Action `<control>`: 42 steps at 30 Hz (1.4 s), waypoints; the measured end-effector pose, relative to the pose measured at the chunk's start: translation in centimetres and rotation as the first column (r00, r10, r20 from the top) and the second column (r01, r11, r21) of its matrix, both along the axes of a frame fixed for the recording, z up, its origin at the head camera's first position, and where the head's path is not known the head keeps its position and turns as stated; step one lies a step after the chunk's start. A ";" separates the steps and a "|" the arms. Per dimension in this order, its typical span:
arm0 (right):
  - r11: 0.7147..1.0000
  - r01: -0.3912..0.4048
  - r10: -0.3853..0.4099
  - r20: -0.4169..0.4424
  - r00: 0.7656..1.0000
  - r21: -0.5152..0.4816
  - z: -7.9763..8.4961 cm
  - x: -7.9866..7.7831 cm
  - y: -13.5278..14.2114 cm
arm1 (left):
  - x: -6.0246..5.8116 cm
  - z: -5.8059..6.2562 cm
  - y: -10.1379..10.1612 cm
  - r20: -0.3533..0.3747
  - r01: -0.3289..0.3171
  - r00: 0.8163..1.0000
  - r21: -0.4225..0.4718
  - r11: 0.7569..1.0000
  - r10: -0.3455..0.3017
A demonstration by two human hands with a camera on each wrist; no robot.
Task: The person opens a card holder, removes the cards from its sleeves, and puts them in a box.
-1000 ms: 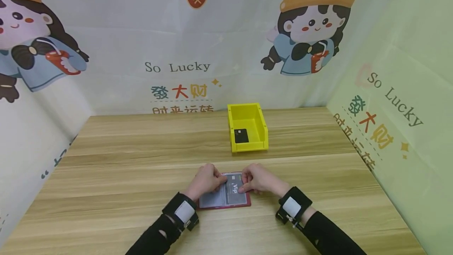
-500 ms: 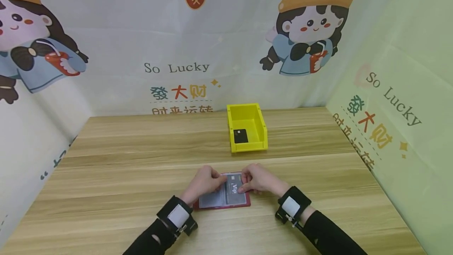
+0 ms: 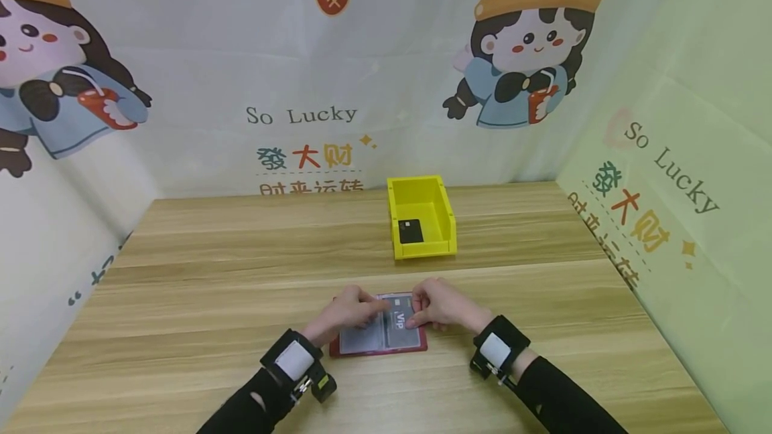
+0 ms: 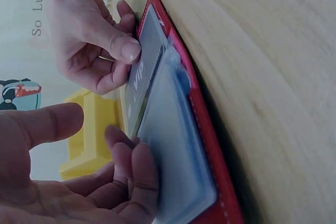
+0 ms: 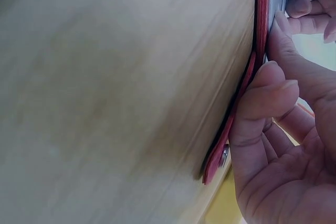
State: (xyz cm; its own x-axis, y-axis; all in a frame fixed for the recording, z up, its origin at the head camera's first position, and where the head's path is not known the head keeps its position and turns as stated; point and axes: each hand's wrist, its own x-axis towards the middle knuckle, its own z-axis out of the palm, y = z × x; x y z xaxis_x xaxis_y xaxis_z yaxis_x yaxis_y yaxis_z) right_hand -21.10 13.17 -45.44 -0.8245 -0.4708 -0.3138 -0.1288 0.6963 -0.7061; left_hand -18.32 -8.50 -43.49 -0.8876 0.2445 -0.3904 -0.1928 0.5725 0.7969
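Note:
A red card holder (image 3: 423, 347) lies opened flat on the wooden table, with clear plastic sleeves inside. Its right sleeve holds a grey card marked VIP (image 3: 399, 333). My right hand (image 3: 445, 305) grips the holder's right side, the thumb on top of the sleeved card and the other fingers curled at the edge. My left hand (image 3: 348, 309) hovers over the upper middle of the holder. In the left wrist view, its thumb stands apart from the fingers, whose tips lie by the clear sleeves (image 4: 173, 150). The right wrist view shows a metal snap (image 5: 224, 156) on the holder's strap.
Beyond the hands stands a yellow bin (image 3: 425, 251) with a black card (image 3: 411, 232) in it. Printed cloth walls (image 3: 410, 86) border the table (image 3: 211, 273) at the back and sides. Both wrists wear black camera straps.
My left hand has loosened and drawn slightly left, its wrist lower and farther out. The right hand and the card holder have stayed in place.

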 end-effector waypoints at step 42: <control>1.000 0.003 -0.003 0.006 1.000 -0.003 0.1 0.1 0.0 | -0.5 -0.4 -0.4 0.040 -0.016 0.999 0.113 0.993 0.011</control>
